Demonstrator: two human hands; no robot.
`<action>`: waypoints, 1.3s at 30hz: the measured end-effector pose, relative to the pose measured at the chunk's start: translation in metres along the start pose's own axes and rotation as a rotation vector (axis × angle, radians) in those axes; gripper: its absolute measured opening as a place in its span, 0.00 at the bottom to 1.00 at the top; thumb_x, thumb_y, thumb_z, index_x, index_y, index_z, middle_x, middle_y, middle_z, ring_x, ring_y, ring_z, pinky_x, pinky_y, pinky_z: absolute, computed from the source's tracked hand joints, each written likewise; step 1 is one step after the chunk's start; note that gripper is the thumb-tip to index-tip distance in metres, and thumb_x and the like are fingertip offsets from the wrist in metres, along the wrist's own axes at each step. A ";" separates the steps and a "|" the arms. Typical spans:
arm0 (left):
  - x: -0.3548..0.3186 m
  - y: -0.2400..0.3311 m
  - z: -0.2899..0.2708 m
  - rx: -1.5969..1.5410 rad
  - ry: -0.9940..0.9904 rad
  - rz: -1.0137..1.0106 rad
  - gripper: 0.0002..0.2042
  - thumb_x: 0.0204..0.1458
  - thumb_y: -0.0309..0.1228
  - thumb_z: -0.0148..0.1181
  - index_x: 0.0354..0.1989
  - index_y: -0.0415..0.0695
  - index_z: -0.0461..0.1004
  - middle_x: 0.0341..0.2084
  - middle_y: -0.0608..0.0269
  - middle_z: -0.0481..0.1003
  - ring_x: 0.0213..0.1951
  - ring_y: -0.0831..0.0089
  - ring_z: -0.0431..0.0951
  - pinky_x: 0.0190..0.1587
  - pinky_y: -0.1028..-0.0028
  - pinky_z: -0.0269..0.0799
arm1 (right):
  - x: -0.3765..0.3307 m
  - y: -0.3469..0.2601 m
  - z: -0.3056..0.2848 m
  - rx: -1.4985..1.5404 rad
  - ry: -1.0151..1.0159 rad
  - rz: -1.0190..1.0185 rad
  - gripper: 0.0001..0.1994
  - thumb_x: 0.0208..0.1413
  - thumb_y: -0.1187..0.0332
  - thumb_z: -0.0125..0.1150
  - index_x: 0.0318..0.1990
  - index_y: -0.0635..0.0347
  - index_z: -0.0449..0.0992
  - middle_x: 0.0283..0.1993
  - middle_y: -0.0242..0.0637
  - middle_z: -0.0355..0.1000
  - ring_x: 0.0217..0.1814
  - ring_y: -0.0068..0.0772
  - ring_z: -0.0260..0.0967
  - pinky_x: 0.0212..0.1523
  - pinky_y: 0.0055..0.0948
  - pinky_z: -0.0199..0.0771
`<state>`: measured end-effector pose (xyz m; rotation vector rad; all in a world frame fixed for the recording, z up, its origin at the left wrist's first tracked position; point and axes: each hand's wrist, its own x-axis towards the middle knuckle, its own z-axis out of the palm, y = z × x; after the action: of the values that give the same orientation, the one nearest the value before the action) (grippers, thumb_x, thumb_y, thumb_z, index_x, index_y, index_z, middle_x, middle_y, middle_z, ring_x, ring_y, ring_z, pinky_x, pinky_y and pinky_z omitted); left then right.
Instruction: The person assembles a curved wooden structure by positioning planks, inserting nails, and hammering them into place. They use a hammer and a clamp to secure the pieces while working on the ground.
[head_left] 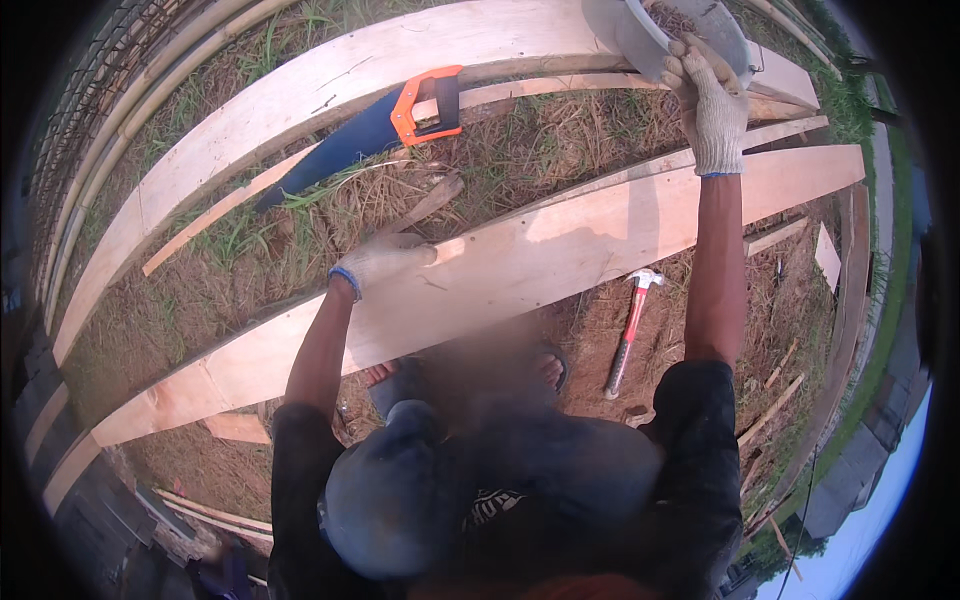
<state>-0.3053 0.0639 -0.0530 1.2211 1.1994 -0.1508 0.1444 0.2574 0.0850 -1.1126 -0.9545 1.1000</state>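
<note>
My left hand [385, 258], in a pale work glove, grips the far edge of a long wooden board [470, 285] lying across in front of me. Its thumb side lies along the board's face, and the other fingers are partly hidden. At the far right my gloved right hand [712, 105] has its fingers hooked over the near rim of a grey metal bucket [640, 40]. Brownish bits lie inside the bucket, by the far board [400, 45]. A handsaw [365, 130] with an orange and black handle lies between the boards. On the dirt nearer me is a claw hammer [630, 330] with a red handle.
My sandalled feet [395, 385] are just below the near board. Thin wooden strips [225, 210] and offcuts [238, 428] lie about on dry grass and soil. Bamboo poles [130, 130] and wire mesh [95, 85] line the far left. Another plank [850, 290] runs along the right.
</note>
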 end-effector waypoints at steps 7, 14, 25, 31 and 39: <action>-0.005 0.002 -0.003 0.022 -0.039 0.029 0.37 0.50 0.54 0.70 0.62 0.37 0.78 0.55 0.50 0.80 0.57 0.63 0.77 0.61 0.66 0.70 | -0.205 0.062 0.080 -0.358 -0.441 0.530 0.15 0.67 0.75 0.63 0.58 0.73 0.79 0.48 0.48 0.84 0.43 0.33 0.84 0.44 0.31 0.88; -0.028 0.021 -0.005 0.187 0.025 0.036 0.36 0.45 0.57 0.71 0.54 0.36 0.82 0.49 0.46 0.83 0.53 0.57 0.81 0.56 0.62 0.73 | -0.272 0.100 0.103 -0.660 -0.542 0.281 0.14 0.61 0.73 0.66 0.54 0.64 0.84 0.44 0.40 0.85 0.44 0.27 0.83 0.47 0.28 0.82; 0.003 -0.023 -0.009 -0.028 -0.072 0.364 0.40 0.46 0.48 0.68 0.69 0.42 0.72 0.63 0.48 0.76 0.63 0.56 0.76 0.65 0.63 0.70 | -0.255 0.088 0.106 -0.807 -0.796 0.396 0.11 0.63 0.76 0.63 0.51 0.62 0.83 0.49 0.39 0.83 0.48 0.27 0.82 0.52 0.28 0.83; 0.012 -0.026 -0.019 -0.109 -0.203 0.317 0.38 0.44 0.46 0.71 0.66 0.42 0.75 0.57 0.50 0.79 0.57 0.60 0.80 0.60 0.64 0.73 | -0.243 0.080 0.108 -0.799 -0.877 0.561 0.13 0.62 0.77 0.65 0.53 0.63 0.83 0.49 0.42 0.83 0.52 0.30 0.83 0.55 0.31 0.84; 0.015 0.003 -0.015 0.130 -0.170 0.230 0.32 0.50 0.57 0.67 0.53 0.41 0.79 0.39 0.48 0.84 0.43 0.57 0.85 0.49 0.61 0.79 | -0.254 0.079 0.115 -0.871 -0.698 0.601 0.14 0.61 0.77 0.66 0.54 0.63 0.83 0.48 0.43 0.84 0.50 0.33 0.84 0.52 0.31 0.84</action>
<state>-0.3060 0.0838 -0.0607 1.4215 0.9063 -0.1600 -0.0323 0.0377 0.0183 -1.8441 -1.8235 1.6790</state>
